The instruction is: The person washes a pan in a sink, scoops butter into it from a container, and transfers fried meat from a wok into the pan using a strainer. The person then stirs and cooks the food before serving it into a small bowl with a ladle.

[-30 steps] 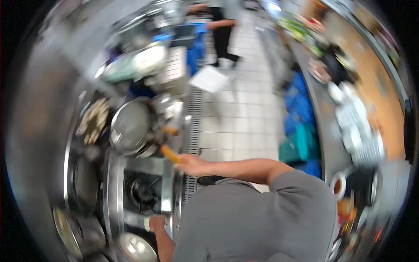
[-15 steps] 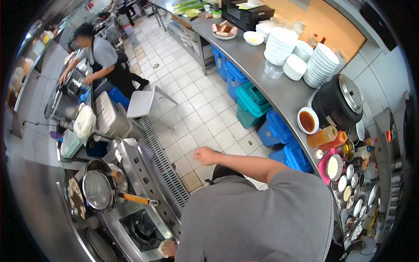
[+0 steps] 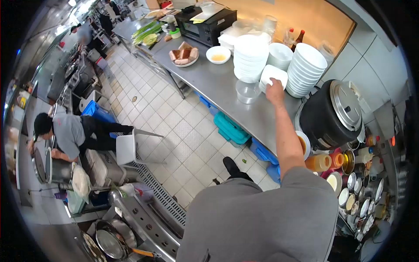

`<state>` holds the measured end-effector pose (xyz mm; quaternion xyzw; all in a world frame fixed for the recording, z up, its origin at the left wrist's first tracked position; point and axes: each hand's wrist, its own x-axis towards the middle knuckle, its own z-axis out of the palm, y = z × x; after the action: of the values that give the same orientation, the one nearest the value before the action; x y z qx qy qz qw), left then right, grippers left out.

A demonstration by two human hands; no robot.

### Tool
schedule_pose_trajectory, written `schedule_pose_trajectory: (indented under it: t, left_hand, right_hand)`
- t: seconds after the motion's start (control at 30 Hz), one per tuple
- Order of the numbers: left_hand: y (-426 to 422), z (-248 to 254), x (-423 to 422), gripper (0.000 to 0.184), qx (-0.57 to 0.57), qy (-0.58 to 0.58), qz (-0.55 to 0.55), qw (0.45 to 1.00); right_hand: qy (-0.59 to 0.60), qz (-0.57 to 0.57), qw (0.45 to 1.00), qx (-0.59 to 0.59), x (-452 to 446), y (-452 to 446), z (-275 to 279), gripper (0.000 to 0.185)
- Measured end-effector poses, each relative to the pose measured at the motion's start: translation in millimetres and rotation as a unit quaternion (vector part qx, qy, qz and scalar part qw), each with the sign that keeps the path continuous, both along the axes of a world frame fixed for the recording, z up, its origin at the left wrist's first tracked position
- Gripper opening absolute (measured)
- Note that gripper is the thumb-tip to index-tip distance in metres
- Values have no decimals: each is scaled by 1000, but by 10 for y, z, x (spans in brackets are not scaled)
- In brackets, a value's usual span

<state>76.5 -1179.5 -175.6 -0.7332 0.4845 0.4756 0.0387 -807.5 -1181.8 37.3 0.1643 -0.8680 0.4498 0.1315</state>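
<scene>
My right hand [image 3: 274, 91] reaches over the steel counter to a stack of small square white dishes [image 3: 274, 75]. Its fingers are closed at the front edge of the top dish, with the fingertips partly hidden. Just left of the hand stands a clear round plastic container [image 3: 247, 91]. A tall stack of white plates [image 3: 251, 56] rises behind that container. To the right are stacked white bowls [image 3: 307, 67]. My left hand is out of view.
Right along the counter [image 3: 209, 83] stand a black soup warmer [image 3: 329, 115], a bowl of brown sauce [image 3: 302, 144] and squeeze bottles [image 3: 318, 162]. A grey chair [image 3: 126, 149] stands on the tiled floor. At left, a co-worker [image 3: 70, 135] leans over a large pot [image 3: 59, 168].
My body has turned and moved toward the counter. My right hand has gone from above the floor to the small dishes. My left hand, with its cloth by the stove, has left view.
</scene>
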Motion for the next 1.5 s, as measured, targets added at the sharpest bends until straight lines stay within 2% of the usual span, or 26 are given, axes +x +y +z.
schedule_pose_trajectory:
  t: [0.07, 0.2, 0.3, 0.33, 0.4, 0.43, 0.5, 0.57, 0.63, 0.67, 0.7, 0.73, 0.8, 0.87, 0.9, 0.97, 1.03, 1.1, 1.17, 1.2, 1.27, 1.37, 1.4, 1.43, 1.47, 1.5]
  left_hand:
    - [-295, -30, -502, 44, -4, 32, -31, 999]
    - [-1001, -5, -1314, 49, -26, 92, -65, 993]
    - [-1478, 37, -1676, 54, -33, 125, -46, 991]
    - [-1647, -2, -1700, 55, -34, 127, -47, 990]
    - [-1888, -221, -1677, 58, -36, 105, -95, 989]
    - [-1923, -65, -1829, 58, -38, 107, -87, 990]
    - [-2157, 607, -2389, 57, 20, 93, 48, 994]
    - [-2280, 813, -2773, 57, 1, 155, 58, 986]
    - [-2343, 893, -3104, 57, -17, 216, 62, 974]
    - [-2353, 910, -3276, 56, -30, 214, 30, 976]
    - [-2350, 907, -3357, 56, -42, 212, -3, 976]
    - [-2356, 770, -3317, 56, -39, 210, -3, 977]
    - [-2368, 266, -3086, 53, -153, 116, -245, 950]
    - [-2180, 44, -2630, 52, -166, 119, -246, 948]
    - [-2137, -4, -2503, 52, -181, 123, -246, 944]
    - [-1758, 530, -2467, 56, -77, 108, -37, 991]
    - [-1392, 37, -1667, 52, -121, 21, -87, 989]
    - [-976, 156, -1359, 50, -51, -20, -45, 997]
    - [-666, 365, -1293, 48, 7, -34, 2, 999]
    - [-579, 439, -1288, 48, 24, -39, 13, 999]
    - [-485, 542, -1304, 46, 41, -44, 27, 998]
    - [-469, 626, -1373, 44, 43, -40, 45, 997]
    - [-462, 638, -1380, 44, 35, -46, 46, 997]
    - [-434, 707, -1464, 43, 28, -55, 45, 997]
    - [-450, 805, -1623, 43, 20, -74, 39, 996]
    - [-469, 1027, -1848, 42, 20, -89, 45, 995]
  right_hand:
    - [-1, -10, 922, 386, -174, 197, -11, 22]
    - [29, 20, 922, 385, -275, 264, 182, 21]
    - [-14, -21, 984, 174, -550, 364, 82, 24]
    - [-145, -14, 989, 19, -502, 357, 190, 29]
    - [-304, -17, 894, -329, -430, 382, 236, 34]
    - [-305, -9, 894, -327, -333, 371, 326, 34]
    - [-401, 113, 770, -484, -35, 213, 639, 32]
    - [-413, 152, 796, -416, 126, -161, 400, 31]
    - [-341, 262, 885, -181, 306, -758, 140, 27]
    - [-217, 281, 930, -97, 407, -1123, -112, 23]
    - [-47, 276, 959, 45, 570, -1415, 68, 15]
    - [-3, 297, 951, 85, 576, -1676, -133, 14]
    - [37, 318, 939, 127, 468, -1988, -686, 13]
    - [56, 330, 922, 196, 377, -2168, -1021, 13]
    - [56, 332, 921, 196, 328, -2206, -1120, 13]
    - [128, 350, 912, 170, 229, -2176, -1288, 20]
    - [126, 344, 913, 179, 255, -2100, -1071, 23]
    - [126, 336, 915, 184, 187, -2089, -873, 28]
    - [-51, 274, 956, 95, -50, -2163, -775, 37]
    - [-53, 276, 955, 96, -139, -2252, -662, 37]
    - [-142, 197, 953, 179, -286, -2406, -347, 52]
    - [-110, 227, 921, 296, -222, -2526, 93, 68]
    - [52, 260, 945, 191, -526, -2633, -680, 70]
    - [142, 305, 937, 97, -668, -2715, -940, 59]
    - [91, 340, 936, 33, -466, -2735, -772, 52]
    - [-126, 425, 885, -142, -372, -2786, -902, 43]
